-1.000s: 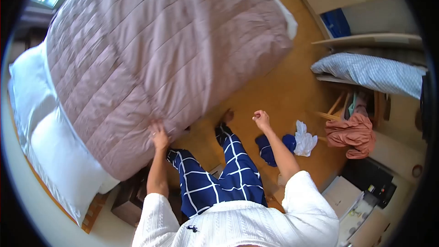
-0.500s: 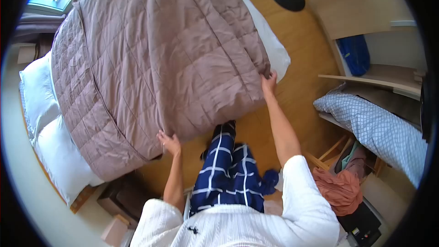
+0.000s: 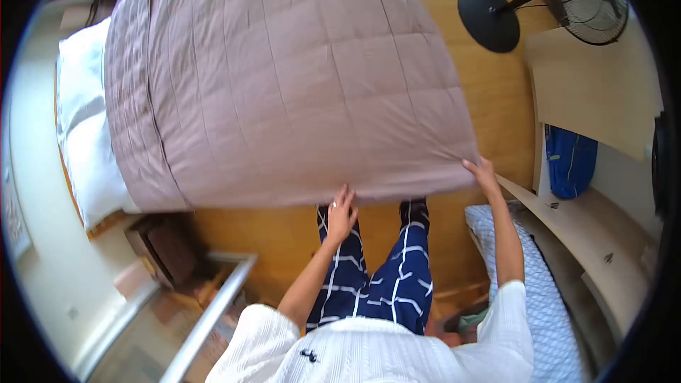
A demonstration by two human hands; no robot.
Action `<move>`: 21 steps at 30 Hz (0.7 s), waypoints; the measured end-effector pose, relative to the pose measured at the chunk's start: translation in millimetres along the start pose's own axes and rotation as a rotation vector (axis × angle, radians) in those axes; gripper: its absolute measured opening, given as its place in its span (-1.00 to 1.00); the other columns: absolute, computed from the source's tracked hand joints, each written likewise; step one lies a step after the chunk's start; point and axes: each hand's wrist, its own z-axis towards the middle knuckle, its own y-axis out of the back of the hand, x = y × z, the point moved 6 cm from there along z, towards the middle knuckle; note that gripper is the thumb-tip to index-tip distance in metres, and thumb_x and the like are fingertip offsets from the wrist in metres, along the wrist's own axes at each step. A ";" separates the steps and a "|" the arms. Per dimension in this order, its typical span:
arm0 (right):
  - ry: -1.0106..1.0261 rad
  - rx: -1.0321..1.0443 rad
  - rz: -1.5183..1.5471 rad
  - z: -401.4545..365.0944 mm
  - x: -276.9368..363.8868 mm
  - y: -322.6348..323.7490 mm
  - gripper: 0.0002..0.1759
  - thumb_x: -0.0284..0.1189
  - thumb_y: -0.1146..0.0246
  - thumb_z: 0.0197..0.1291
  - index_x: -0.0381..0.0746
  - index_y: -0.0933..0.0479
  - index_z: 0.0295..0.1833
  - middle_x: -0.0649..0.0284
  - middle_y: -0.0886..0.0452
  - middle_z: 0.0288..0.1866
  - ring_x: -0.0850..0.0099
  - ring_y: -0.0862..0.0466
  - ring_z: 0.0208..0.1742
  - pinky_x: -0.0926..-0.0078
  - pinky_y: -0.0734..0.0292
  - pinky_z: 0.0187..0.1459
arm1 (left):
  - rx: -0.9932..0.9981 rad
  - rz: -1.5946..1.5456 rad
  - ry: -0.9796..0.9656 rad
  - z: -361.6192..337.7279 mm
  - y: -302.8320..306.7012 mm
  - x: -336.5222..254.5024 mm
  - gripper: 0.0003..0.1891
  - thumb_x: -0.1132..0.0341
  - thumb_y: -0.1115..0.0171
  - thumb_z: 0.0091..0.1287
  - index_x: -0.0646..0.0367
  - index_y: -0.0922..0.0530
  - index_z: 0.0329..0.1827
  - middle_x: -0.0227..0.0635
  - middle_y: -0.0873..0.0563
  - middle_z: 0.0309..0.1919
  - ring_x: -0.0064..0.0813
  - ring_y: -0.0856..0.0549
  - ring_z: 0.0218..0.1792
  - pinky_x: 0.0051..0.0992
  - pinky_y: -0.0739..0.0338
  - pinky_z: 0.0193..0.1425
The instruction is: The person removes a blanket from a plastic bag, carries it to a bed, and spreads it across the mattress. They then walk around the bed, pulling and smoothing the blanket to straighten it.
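A mauve quilted comforter (image 3: 284, 92) covers the bed and lies mostly smooth, with small creases running toward its near right corner. My right hand (image 3: 484, 176) is closed on that corner, thumb on top, pulling the fabric taut. At the near long edge, my left hand (image 3: 342, 216) touches the comforter with its fingers stretched out. A ring shows on one of its fingers. Two white pillows (image 3: 89, 120) lie at the head of the bed, on the left.
A black fan base (image 3: 489, 19) stands on the wooden floor (image 3: 284, 241) beyond the foot of the bed. To the right are shelving (image 3: 582, 234) with a blue bag (image 3: 572, 162) and a patterned bedding roll (image 3: 535, 298). A dark nightstand (image 3: 164, 250) sits by the pillows.
The comforter has gone from wrinkled to nearly flat and now reaches over the white sheet at the foot. Both hands have moved toward the foot end, and the view has shifted.
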 end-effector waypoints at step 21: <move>0.304 0.316 -0.277 11.5 81.0 -107.0 -0.79 -0.49 -0.18 -0.08 -0.25 -0.50 -0.24 0.21 -0.50 -0.37 0.38 -0.55 -0.30 0.52 -0.44 -0.23 | 0.195 -0.360 0.543 128.3 -90.8 -47.2 -0.25 0.15 -0.23 -0.01 -0.09 -0.09 0.29 -0.10 0.42 0.30 0.04 0.09 0.30 -0.34 -0.07 0.29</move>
